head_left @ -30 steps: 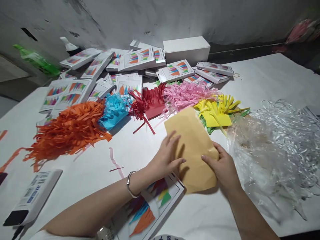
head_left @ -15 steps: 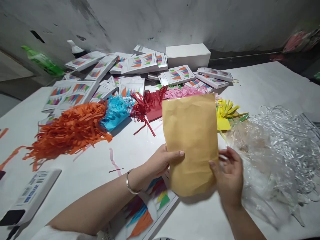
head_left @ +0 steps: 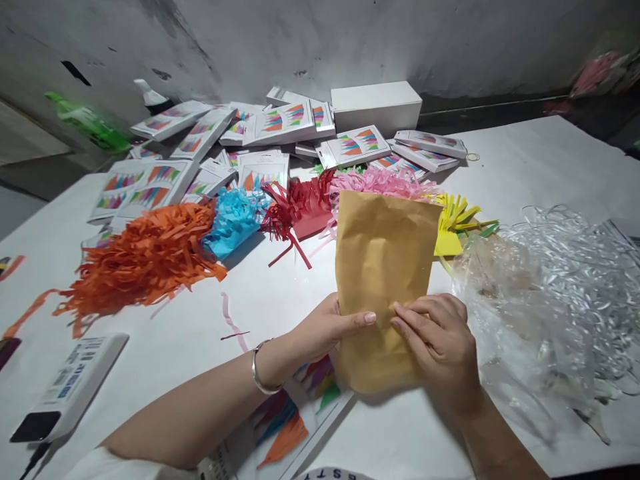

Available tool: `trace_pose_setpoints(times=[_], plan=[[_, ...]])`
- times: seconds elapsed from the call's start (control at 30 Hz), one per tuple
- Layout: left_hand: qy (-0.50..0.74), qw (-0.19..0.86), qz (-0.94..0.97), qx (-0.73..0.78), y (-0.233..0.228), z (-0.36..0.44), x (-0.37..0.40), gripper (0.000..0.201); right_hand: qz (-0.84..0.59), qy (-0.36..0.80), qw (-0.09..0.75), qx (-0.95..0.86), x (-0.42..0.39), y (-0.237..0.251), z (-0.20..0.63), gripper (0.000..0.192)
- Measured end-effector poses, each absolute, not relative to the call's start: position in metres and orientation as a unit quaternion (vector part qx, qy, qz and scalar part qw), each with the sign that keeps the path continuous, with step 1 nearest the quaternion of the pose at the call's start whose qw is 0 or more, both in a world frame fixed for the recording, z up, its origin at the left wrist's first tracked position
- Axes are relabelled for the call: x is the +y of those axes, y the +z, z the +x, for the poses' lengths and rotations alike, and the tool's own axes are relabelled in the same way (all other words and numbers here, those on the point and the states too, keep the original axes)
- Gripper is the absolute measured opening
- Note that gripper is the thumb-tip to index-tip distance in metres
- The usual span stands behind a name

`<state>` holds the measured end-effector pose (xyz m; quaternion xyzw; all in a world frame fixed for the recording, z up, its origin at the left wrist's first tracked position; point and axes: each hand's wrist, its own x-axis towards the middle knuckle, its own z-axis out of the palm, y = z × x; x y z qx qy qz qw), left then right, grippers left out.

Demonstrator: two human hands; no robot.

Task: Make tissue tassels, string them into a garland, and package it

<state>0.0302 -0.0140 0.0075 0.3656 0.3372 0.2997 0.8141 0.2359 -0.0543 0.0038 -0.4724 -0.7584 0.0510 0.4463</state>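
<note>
A brown paper envelope (head_left: pixel 387 247) is held up over the table by both of my hands. My left hand (head_left: pixel 327 328) grips its left edge, thumb across the front and the other fingers hidden behind. My right hand (head_left: pixel 440 340) is closed, thumb and fingertips pinched together against the envelope's front face; whether a fold of paper is between them is hard to see. Under my left wrist lies a white box (head_left: pixel 280 433) printed with coloured tassels. Behind the envelope are pink fringed paper (head_left: pixel 385 183), red fringed paper (head_left: pixel 305 207) and yellow fringed paper (head_left: pixel 453 227).
Orange fringe (head_left: pixel 145 253) and blue fringe (head_left: pixel 235 223) lie to the left. Printed boxes (head_left: pixel 280 123) pile up along the wall beside a plain white box (head_left: pixel 377 110). Clear plastic bags (head_left: pixel 530 333) and silvery strands (head_left: pixel 585 280) cover the right. A white power strip (head_left: pixel 75 380) sits front left.
My right hand has moved left from the envelope's right edge onto its front, and its fingers have closed into a pinch. The envelope has shifted slightly right and turned a little.
</note>
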Motion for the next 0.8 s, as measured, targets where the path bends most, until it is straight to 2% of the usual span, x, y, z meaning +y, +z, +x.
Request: trace_pose_setpoints(times=[0.27, 0.6, 0.8], plan=[[0.280, 0.839, 0.305, 0.353, 0.018, 0.039, -0.015, 0.044, -0.456, 0.046, 0.481, -0.747, -0.058, 0.003, 0.234, 0.026], [0.237, 0.833, 0.331, 0.374, 0.013, 0.036, -0.016, 0.042, -0.478, 0.196, 0.491, -0.702, -0.056, -0.003, 0.237, 0.016], [0.235, 0.841, 0.309, 0.378, 0.015, 0.040, -0.015, 0.043, -0.458, 0.101, 0.506, -0.723, -0.058, -0.003, 0.236, 0.018]])
